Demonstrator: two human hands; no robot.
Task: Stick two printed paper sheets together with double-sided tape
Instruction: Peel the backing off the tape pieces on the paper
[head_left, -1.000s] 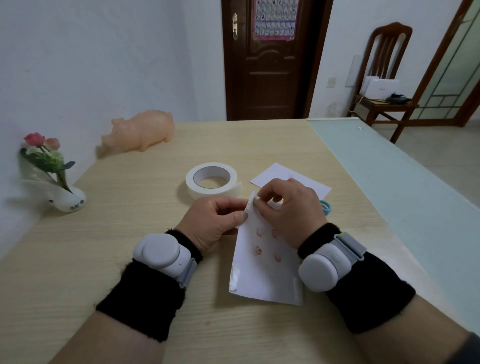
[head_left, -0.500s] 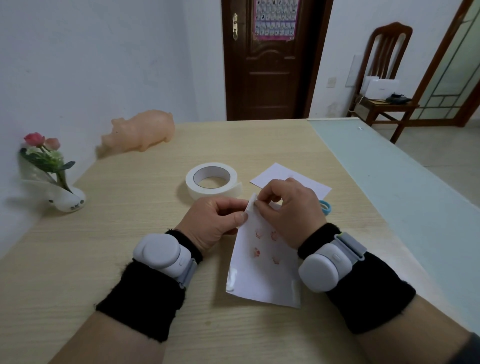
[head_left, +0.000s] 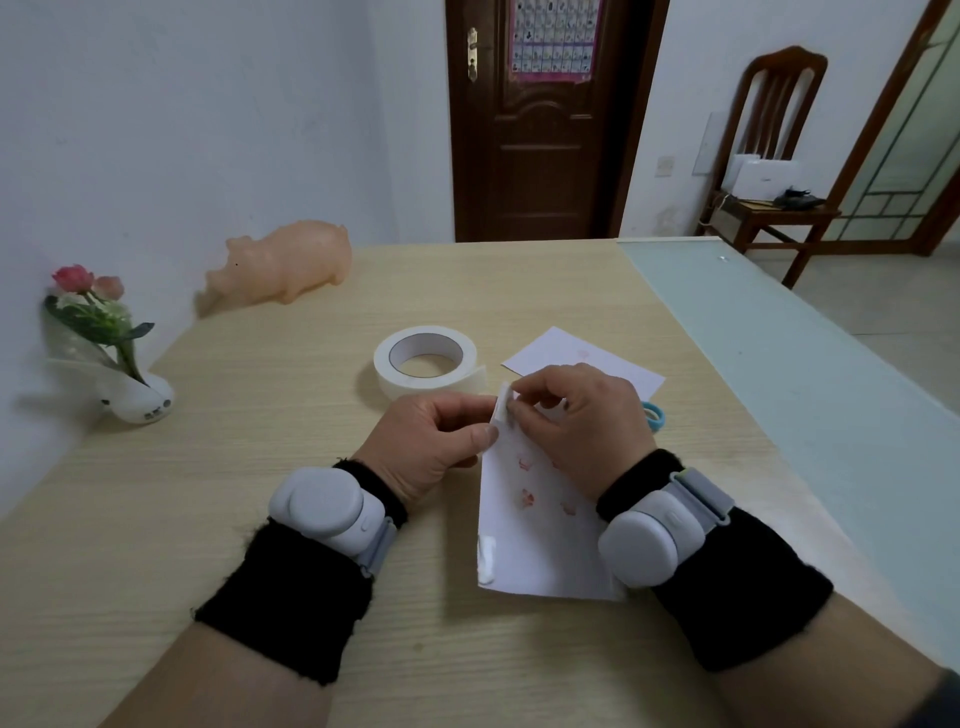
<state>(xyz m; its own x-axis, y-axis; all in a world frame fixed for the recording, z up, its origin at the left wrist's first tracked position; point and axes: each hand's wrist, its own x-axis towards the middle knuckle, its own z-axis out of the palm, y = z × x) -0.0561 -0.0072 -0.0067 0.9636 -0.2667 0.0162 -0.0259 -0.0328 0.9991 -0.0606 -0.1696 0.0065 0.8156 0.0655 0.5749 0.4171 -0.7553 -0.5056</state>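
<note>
Near the table's (head_left: 260, 519) front edge, the printed sheet (head_left: 540, 535) with small pink figures is lying flat, a short strip of tape (head_left: 487, 561) showing at its near left corner. Compared with half a second ago, that near corner is sitting slightly further right. At the sheet's far corner both hands are working: the left hand (head_left: 431, 447) is pinching the paper's edge between thumb and curled fingers, and the right hand (head_left: 587, 431) is pinching a small white flap (head_left: 505, 410), which is now standing up more from the sheet than before. A blue ring-shaped item (head_left: 653, 417) is peeking out just beyond the right hand. The second sheet (head_left: 571, 353) and the tape roll (head_left: 425, 364) are lying at mid-table, unmoved. A pink pig figure (head_left: 283, 267) is standing near the far left corner.
</note>
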